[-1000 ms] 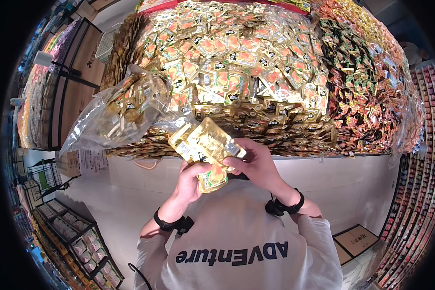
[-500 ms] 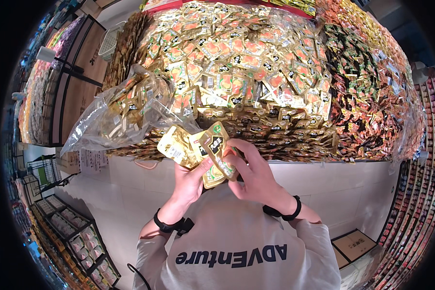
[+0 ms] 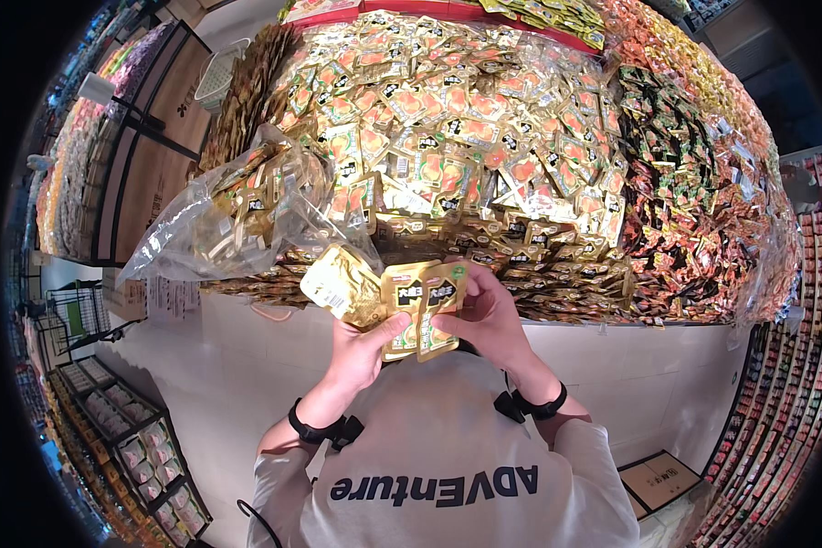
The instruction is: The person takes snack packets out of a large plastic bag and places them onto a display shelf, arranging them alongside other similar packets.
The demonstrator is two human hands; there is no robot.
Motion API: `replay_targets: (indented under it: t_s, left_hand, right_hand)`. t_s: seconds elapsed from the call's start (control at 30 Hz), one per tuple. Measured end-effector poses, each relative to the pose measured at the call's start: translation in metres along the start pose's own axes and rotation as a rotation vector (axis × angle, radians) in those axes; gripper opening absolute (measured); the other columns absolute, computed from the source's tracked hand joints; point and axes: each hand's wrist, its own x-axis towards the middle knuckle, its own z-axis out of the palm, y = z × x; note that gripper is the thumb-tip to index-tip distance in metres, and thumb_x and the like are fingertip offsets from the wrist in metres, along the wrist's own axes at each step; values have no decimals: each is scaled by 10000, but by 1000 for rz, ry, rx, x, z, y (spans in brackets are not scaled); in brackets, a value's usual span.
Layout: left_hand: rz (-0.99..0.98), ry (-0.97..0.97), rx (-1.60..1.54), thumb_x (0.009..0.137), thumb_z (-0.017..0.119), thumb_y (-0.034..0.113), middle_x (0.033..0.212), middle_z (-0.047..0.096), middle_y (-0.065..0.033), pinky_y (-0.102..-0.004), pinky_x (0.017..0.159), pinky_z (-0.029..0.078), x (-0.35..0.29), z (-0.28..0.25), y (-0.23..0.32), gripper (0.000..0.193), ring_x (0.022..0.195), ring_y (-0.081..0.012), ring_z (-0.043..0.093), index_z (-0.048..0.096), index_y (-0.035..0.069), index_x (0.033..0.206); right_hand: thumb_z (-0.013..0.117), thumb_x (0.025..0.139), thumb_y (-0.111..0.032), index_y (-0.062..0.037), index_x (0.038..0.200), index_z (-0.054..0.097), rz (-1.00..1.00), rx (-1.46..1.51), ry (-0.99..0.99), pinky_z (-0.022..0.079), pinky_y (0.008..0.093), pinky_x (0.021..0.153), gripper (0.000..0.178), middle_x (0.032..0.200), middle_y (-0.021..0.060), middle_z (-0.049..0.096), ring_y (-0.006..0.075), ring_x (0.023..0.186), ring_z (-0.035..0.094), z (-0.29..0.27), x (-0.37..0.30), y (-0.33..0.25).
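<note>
In front of my chest I hold several small gold foil snack packets. My left hand (image 3: 358, 352) is closed round some of them, its thumb pressed on a front-facing packet (image 3: 403, 301). Another gold packet (image 3: 340, 285) in that hand tilts out to the left, showing a plain back with a white label. My right hand (image 3: 495, 321) pinches one more snack packet (image 3: 444, 301) upright, side by side with the left one and touching or overlapping its edge. Just beyond my hands lies a big heap of like packets (image 3: 447, 119), its front part stacked in upright rows.
A clear plastic bag (image 3: 187, 233) with more gold packets lies on the heap's left side. Dark and red packets (image 3: 676, 192) fill the display's right. A white basket (image 3: 221, 75) stands at the far left, a shopping cart (image 3: 78, 310) below it. A carton (image 3: 659, 479) sits at lower right.
My right hand has moved slightly right and lower, turning its packet from a slant across the others to upright beside the left hand's packet. Both hands keep their hold.
</note>
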Motion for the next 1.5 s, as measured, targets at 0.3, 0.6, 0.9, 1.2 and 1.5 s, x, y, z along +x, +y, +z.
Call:
replay_targets:
  t_s: [0.3, 0.6, 0.9, 1.2, 1.5]
  left_hand:
    - [118, 35, 203, 907, 711, 25, 1179, 670, -122, -363, 888, 575, 6, 9, 0, 383, 1030, -196, 669, 572, -24, 1261]
    - [234, 213, 22, 961, 655, 68, 1215, 664, -124, -394, 965, 537, 4, -4, 10, 344, 1083, -212, 656, 562, 0, 1286]
    - [232, 294, 4, 953, 659, 48, 1298, 604, -109, -374, 1019, 494, -10, -13, 11, 487, 1161, -200, 607, 455, 17, 1394]
    - [182, 355, 11, 932, 697, 66, 1228, 641, -98, -347, 959, 517, -16, -24, 14, 451, 1085, -181, 637, 504, 17, 1336]
    - [176, 343, 44, 929, 701, 70, 1237, 635, -112, -353, 961, 521, -12, -15, 15, 462, 1085, -186, 636, 500, 12, 1341]
  right_hand:
    - [706, 901, 23, -5, 1218, 610, 13, -63, -65, 536, 276, 876, 332, 1103, 27, 689, 78, 976, 630, -3, 6, 0]
    - [696, 874, 71, 2, 1195, 624, -72, -185, -29, 563, 275, 866, 335, 1057, 64, 728, 113, 945, 688, -13, 52, -48]
    - [816, 785, -212, 11, 1075, 669, -14, -935, -237, 506, 266, 731, 394, 889, 45, 687, 102, 809, 631, -40, 217, -64]
    - [802, 756, -270, -13, 1019, 668, -214, -1368, -315, 526, 367, 699, 391, 849, 137, 698, 255, 782, 673, -42, 232, -11]
    - [800, 826, -259, -37, 856, 632, 43, -1340, -358, 517, 348, 694, 280, 803, 60, 682, 192, 727, 649, 25, 254, 42]
